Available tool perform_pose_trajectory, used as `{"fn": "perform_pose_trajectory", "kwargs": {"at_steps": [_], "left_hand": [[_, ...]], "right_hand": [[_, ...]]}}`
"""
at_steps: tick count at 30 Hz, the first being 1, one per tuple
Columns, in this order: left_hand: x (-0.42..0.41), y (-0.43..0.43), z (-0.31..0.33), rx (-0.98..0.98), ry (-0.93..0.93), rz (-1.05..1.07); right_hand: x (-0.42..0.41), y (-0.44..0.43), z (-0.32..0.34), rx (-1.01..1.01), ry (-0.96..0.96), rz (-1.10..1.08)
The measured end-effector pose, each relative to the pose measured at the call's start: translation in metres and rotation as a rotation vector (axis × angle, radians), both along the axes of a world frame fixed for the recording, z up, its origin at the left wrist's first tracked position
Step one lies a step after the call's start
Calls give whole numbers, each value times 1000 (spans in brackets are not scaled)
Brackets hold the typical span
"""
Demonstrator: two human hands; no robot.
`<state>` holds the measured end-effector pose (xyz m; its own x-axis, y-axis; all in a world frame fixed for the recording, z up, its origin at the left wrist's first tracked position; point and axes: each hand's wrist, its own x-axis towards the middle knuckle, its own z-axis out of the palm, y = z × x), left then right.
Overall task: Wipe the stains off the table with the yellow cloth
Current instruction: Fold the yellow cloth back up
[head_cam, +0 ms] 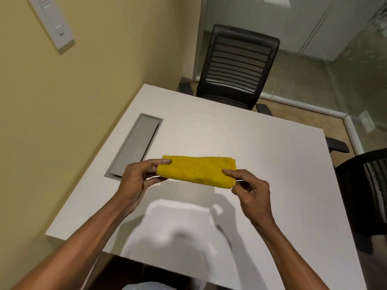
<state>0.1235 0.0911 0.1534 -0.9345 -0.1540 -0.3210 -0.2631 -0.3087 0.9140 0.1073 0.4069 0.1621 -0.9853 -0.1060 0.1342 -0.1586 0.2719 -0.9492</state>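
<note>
Head view: we are looking down at a grey rectangular metal cable hatch (136, 146) near the white desk's (272, 164) left edge. Our left hand (136, 181) is pinching one end of the folded yellow terry cloth (196, 170), and our right hand (251, 189) is pinching the other. It is hovering over mid-desk, long axis running left-right. Soft, light, floppy, probably; gripping the ends suits it.

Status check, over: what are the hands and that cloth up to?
Left hand and right hand pinch the folded yellow cloth by its ends. Held above white table. Nothing in the way.
</note>
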Motion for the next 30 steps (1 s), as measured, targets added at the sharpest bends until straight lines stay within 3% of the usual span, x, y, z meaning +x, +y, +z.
{"fn": "perform_pose_trajectory", "kwargs": {"at_steps": [8,15,30], "left_hand": [[-37,-67,-17,-338,76,-54],[-69,-103,-44,-389,89,-140],[-148,-117,-169,-761,-43,-214]], "right_hand": [[-27,-84,-16,-111,-247,-243],[-48,-122,-52,-94,-309,-125],[-129,-161,-179,564,-357,-19]]}}
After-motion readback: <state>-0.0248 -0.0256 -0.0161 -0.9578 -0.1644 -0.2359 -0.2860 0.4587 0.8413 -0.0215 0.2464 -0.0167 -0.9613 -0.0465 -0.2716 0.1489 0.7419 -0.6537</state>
